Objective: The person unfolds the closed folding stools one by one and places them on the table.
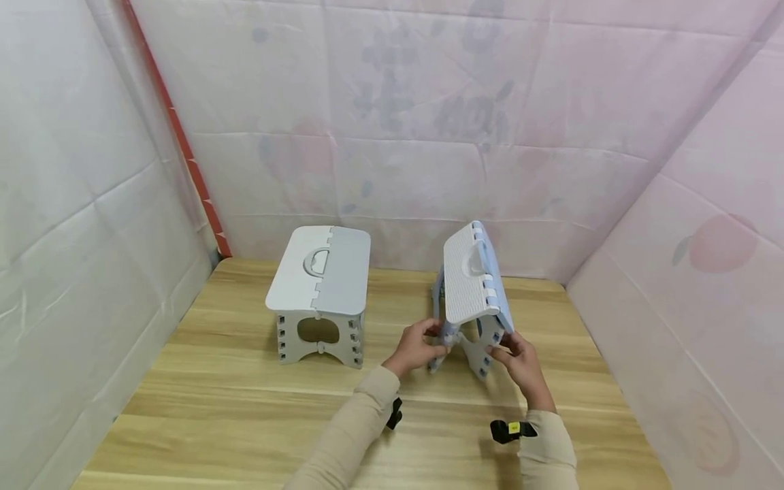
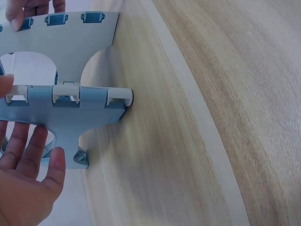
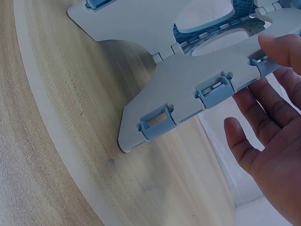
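A half-folded step stool (image 1: 461,282), white and light blue, stands on the table with its two top panels bent into a peak. At its left legs, my left hand (image 1: 418,348) holds the hinged edge, thumb on one side and fingers on the other in the left wrist view. My right hand (image 1: 520,364) grips the right leg panel (image 3: 164,89) by its edge, the thumb on the face and fingers behind. The legs are partly spread. To the left, a second folding stool (image 1: 346,272) stands fully unfolded, its white and grey top flat.
Both stools are on a wood-grain table (image 1: 245,408). Pale printed sheeting (image 1: 404,177) hangs behind and at both sides, with a red strip (image 1: 184,146) at the back left corner. Black wrist straps (image 1: 513,430) show at both sleeves.
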`<control>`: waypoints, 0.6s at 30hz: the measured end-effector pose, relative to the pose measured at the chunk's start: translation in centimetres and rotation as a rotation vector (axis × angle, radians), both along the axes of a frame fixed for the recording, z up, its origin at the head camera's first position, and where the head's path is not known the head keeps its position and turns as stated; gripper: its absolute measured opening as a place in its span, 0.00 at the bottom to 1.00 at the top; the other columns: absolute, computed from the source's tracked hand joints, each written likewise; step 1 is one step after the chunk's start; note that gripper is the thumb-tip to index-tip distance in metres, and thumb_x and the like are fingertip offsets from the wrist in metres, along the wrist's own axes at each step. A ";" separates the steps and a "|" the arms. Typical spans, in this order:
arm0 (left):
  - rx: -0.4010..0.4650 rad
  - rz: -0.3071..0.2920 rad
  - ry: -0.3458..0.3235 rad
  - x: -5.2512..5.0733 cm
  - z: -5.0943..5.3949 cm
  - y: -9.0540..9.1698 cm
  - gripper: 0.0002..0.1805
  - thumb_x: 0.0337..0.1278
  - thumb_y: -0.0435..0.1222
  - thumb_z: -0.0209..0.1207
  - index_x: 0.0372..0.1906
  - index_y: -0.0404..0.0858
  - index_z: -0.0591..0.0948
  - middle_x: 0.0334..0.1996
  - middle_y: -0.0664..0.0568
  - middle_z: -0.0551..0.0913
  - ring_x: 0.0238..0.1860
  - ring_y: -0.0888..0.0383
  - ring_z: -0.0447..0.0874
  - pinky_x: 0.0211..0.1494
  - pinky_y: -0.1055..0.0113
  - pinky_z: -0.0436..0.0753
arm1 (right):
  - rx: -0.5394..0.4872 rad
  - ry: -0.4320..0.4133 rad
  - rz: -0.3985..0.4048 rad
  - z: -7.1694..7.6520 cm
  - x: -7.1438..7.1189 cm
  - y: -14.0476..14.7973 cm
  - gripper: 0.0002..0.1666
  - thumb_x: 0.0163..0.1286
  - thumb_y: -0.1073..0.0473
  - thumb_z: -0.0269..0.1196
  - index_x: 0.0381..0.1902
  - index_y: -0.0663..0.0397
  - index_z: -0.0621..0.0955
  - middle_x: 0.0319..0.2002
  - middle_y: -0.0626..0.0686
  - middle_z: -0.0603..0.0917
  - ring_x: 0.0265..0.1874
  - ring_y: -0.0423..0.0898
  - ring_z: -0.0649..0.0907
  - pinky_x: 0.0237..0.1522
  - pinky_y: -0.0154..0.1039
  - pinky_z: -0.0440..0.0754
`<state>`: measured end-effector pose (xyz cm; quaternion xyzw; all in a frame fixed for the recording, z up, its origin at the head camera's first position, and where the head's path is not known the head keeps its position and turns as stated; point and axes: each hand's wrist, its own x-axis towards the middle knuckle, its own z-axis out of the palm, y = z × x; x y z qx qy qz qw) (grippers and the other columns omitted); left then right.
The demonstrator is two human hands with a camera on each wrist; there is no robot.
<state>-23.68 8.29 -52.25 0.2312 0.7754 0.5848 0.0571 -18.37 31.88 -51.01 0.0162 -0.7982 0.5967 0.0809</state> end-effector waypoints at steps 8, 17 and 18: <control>0.032 0.012 0.027 -0.1 0.1 -0.5 0.22 0.43 0.30 0.66 0.50 0.36 0.79 0.41 0.52 0.81 0.47 0.45 0.78 0.49 0.50 0.76 | -0.018 -0.011 -0.008 -0.1 -0.4 0.0 0.23 0.60 0.69 0.63 0.53 0.70 0.73 0.42 0.53 0.79 0.43 0.40 0.77 0.41 0.30 0.76; 0.052 0.005 0.030 0.0 -0.1 -0.6 0.20 0.43 0.31 0.66 0.47 0.38 0.79 0.39 0.54 0.81 0.46 0.43 0.77 0.49 0.51 0.76 | -0.014 -0.020 -0.020 0.0 -0.1 0.2 0.24 0.59 0.69 0.63 0.54 0.69 0.72 0.42 0.47 0.79 0.44 0.43 0.76 0.41 0.29 0.75; 0.052 0.003 0.031 -0.1 -0.1 -0.6 0.20 0.43 0.31 0.65 0.47 0.38 0.79 0.40 0.53 0.81 0.46 0.43 0.77 0.49 0.51 0.76 | -0.012 -0.019 -0.021 0.0 -0.1 0.2 0.24 0.59 0.69 0.63 0.54 0.69 0.73 0.42 0.47 0.79 0.44 0.42 0.77 0.41 0.29 0.76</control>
